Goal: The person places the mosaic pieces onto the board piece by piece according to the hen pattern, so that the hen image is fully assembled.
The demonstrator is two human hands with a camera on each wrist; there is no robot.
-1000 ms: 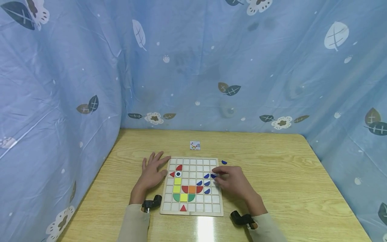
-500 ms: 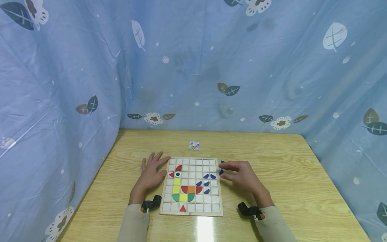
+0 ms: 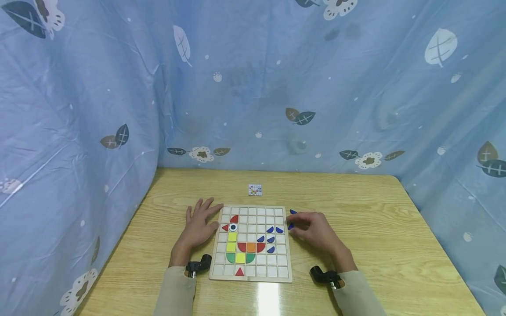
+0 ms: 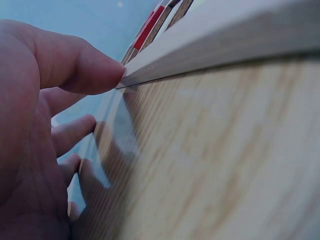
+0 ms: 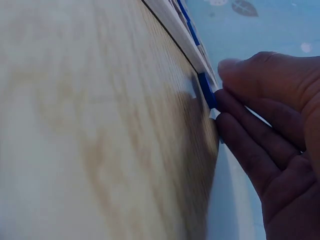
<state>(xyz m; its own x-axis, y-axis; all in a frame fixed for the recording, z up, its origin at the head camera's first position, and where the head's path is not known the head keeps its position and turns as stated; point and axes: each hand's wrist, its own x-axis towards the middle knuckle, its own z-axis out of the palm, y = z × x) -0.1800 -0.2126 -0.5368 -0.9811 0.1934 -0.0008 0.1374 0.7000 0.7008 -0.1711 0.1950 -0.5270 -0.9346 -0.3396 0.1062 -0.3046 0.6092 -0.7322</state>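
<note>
A square wooden grid board [image 3: 253,279] lies on the table, with coloured tiles forming a bird shape. My left hand [image 3: 199,226] lies with fingers spread along its left edge; in the left wrist view the thumb [image 4: 102,70] touches the board's side. My right hand [image 3: 316,230] is just off the right edge, its thumb and fingers curled round a blue half-round tile [image 5: 207,91] close to the table. Part of that tile is hidden by the fingers. Several like it sit in the board's right squares, such as one blue tile [image 3: 270,249].
Another loose blue tile [image 3: 293,211] lies beyond my right hand, near the board's upper right corner. A small pattern card [image 3: 254,190] is behind the board. A blue patterned curtain [image 3: 253,87] hangs around the back and sides of the wooden table [image 3: 356,210].
My right hand let go of a blue tile in a right-hand square, moved right off the board, and its fingers closed on another blue tile. My left hand stayed put.
</note>
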